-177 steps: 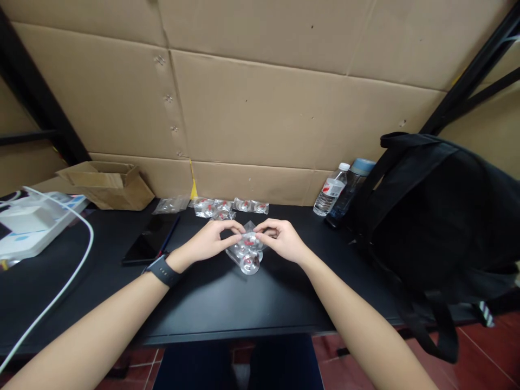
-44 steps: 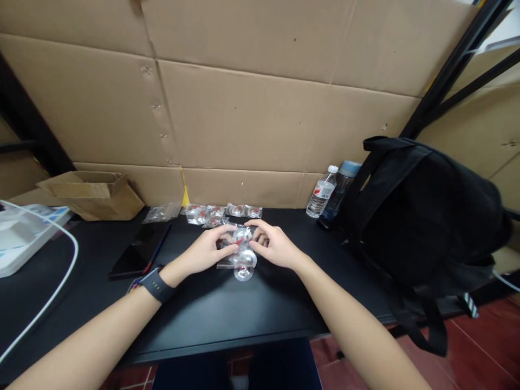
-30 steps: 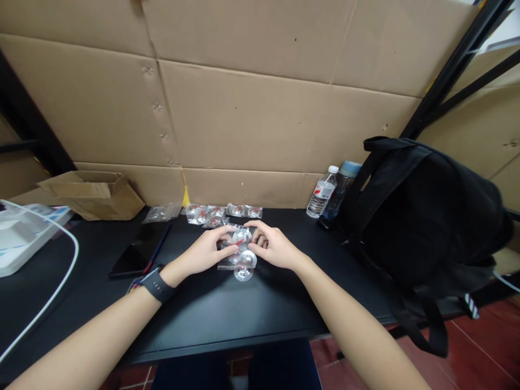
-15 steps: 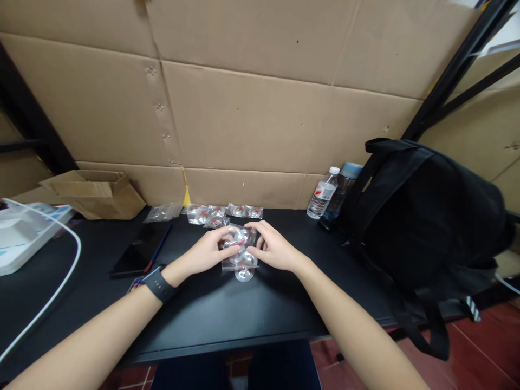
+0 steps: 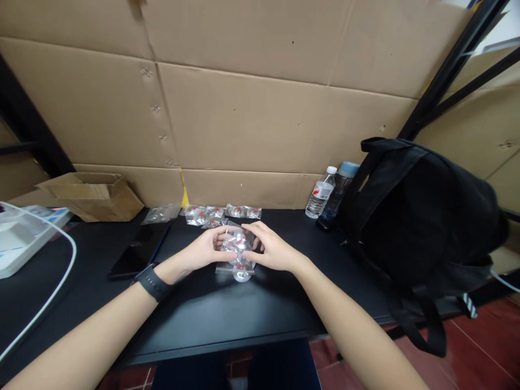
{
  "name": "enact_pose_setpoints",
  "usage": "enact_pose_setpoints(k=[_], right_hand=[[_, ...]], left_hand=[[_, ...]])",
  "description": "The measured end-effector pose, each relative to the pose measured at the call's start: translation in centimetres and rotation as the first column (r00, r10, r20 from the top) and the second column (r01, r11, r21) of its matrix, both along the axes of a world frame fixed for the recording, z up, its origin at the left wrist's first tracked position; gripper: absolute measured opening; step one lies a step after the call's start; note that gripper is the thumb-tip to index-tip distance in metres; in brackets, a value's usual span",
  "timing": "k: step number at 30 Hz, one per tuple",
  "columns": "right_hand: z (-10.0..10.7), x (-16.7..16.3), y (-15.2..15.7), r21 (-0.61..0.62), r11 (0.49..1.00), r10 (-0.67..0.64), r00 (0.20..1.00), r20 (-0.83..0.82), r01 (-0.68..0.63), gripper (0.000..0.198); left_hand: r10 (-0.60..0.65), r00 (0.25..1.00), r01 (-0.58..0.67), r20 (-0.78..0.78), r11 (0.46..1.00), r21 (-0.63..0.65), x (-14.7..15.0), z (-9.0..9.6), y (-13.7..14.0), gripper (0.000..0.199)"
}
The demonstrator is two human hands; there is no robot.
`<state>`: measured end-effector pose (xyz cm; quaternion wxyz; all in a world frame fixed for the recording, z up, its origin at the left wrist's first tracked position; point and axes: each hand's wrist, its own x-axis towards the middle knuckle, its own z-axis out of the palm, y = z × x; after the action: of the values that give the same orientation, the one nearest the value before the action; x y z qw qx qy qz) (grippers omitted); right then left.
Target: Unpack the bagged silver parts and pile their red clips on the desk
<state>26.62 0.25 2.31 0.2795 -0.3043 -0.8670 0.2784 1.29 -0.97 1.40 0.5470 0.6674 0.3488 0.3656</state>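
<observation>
Between my hands is a clear plastic bag [image 5: 233, 236] with shiny round pieces and red marks showing through it. My left hand [image 5: 206, 249] grips the bag's left side, thumb laid across the front. On the other side my right hand [image 5: 273, 247] pinches it, its index finger along the top edge. A clear round disc [image 5: 242, 273], looking like a suction cup, shows at the lower end of the bag; whether it is inside or outside I cannot tell. Just behind, several small clear packets [image 5: 199, 214] with red marks lie on the black table [image 5: 195, 319].
Flat clear bags [image 5: 161, 214] and an open brown paper bag [image 5: 106, 201] stand left, near a dark phone-like slab [image 5: 136, 253] and a white device [image 5: 24, 238] with a cable. A water bottle [image 5: 320, 194], a blue-capped bottle [image 5: 340, 187] and a black backpack [image 5: 426, 227] are right.
My left thumb and fingers have shifted slightly on the bag, which has spread and tilted a little. Both hands still hold it. The whole view has moved slightly.
</observation>
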Motion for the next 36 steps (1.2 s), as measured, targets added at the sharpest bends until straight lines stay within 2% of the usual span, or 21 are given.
enact_pose_setpoints(k=[5,7,13,19,25,30,36], right_hand=[[0.0,0.2,-0.1,-0.005,0.998,0.061,0.996,0.059,-0.061,0.11],[0.0,0.2,-0.1,0.016,0.998,0.057,0.996,0.063,-0.058,0.113],[0.4,0.2,-0.2,0.14,0.989,-0.05,0.997,0.064,0.041,0.092],[0.5,-0.1,-0.4,0.127,0.987,-0.12,0.983,0.141,0.102,0.083],[0.7,-0.6,-0.6,0.13,0.987,-0.105,0.99,0.098,0.092,0.044],[0.8,-0.9,-0.5,0.131,0.983,-0.134,0.99,0.048,0.127,0.038],[0.8,-1.3,-0.5,0.14,0.979,-0.146,0.989,-0.015,0.146,0.032]], left_hand=[[-0.042,0.998,0.043,0.038,0.998,-0.044,-0.1,-0.7,0.2,0.081],[-0.055,0.997,0.059,0.059,0.996,-0.062,0.0,-0.7,0.1,0.081],[-0.1,0.988,0.108,0.12,0.992,-0.064,0.2,-0.5,-0.1,0.089],[0.031,0.996,-0.03,0.079,0.999,-0.018,0.5,-0.2,-0.2,0.074],[0.119,0.992,-0.121,0.036,0.991,0.057,0.6,0.6,-0.5,0.065],[0.146,0.987,-0.152,0.063,0.984,0.095,0.8,0.7,-0.6,0.064],[0.09,0.994,-0.099,0.066,0.984,0.147,1.1,0.5,-1.0,0.062]])
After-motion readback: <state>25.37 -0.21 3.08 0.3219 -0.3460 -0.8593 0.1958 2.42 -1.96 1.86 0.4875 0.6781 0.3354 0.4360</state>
